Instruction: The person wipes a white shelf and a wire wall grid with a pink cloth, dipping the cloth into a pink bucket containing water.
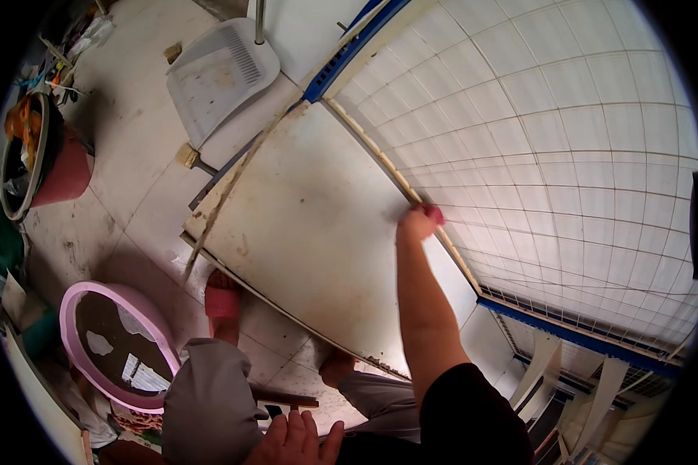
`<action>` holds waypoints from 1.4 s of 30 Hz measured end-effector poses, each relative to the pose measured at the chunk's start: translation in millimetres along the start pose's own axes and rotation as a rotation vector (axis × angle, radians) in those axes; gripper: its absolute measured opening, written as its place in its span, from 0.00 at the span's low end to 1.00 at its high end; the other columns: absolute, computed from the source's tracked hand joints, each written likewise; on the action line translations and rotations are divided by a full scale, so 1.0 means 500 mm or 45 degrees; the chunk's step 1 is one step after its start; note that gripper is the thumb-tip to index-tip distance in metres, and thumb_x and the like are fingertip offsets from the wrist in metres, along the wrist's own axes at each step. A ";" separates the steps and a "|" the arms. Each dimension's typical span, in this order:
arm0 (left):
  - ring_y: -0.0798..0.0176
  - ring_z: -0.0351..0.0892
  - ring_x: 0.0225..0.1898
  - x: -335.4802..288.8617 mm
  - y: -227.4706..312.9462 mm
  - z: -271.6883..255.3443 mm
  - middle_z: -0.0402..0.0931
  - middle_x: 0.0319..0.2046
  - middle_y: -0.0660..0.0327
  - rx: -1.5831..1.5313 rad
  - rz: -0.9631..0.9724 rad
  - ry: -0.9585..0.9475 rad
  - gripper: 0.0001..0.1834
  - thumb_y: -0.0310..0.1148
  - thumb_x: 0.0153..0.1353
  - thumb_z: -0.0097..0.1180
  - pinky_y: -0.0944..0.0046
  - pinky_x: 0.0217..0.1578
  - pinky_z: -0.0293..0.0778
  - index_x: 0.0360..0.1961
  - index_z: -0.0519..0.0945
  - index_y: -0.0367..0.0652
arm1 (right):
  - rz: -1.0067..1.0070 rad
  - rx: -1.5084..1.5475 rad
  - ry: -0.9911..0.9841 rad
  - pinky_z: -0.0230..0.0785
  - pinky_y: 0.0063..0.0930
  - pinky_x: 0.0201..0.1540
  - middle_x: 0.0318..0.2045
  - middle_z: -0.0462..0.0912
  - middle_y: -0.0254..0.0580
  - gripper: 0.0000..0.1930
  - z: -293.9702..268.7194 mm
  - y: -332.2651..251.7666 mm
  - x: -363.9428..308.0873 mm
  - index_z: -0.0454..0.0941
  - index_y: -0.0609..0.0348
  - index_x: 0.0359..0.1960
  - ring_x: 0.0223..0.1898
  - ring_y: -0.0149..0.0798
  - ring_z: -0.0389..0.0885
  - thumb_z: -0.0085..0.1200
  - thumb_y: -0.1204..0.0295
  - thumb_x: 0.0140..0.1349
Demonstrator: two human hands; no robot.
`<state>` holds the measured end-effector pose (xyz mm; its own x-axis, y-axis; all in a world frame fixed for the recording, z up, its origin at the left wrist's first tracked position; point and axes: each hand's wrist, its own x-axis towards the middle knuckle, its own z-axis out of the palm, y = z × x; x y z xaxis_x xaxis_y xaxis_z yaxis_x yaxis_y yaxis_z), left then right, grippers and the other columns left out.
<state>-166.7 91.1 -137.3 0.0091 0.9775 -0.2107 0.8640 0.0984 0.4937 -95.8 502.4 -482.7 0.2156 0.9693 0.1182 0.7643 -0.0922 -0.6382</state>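
My right arm reaches forward over a stained white panel (302,225). Closed around a crumpled red cloth (436,215), my right hand (416,224) presses at the panel's far right edge, where a yellowed strip (380,155) runs along the wire grid. Most of the cloth is hidden by the fingers. My left hand (302,442) rests low by my lap, fingers stretched out and apart, with nothing seen in it. Brown specks and smudges mark the panel, mostly near its left and front edges.
A white wire grid (535,139) with blue framing rises at right. On the tiled floor at left are a grey dustpan (209,77), a brush (188,156), a pink basin (68,325) of murky water and a red bin (66,174). My sandalled foot (223,298) stands beside the panel.
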 end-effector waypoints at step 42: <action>0.49 0.72 0.47 0.027 0.021 0.000 0.73 0.45 0.45 -0.064 0.011 -0.057 0.23 0.40 0.58 0.48 0.53 0.52 0.66 0.53 0.74 0.41 | -0.792 -0.416 -0.649 0.69 0.42 0.42 0.39 0.79 0.45 0.13 -0.110 0.076 -0.104 0.76 0.50 0.41 0.43 0.51 0.76 0.54 0.64 0.54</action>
<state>-157.4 105.1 -135.1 0.0398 0.9691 -0.2435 0.8375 0.1006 0.5370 -44.6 436.1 -471.0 -0.5384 0.8421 -0.0323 0.8060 0.5034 -0.3114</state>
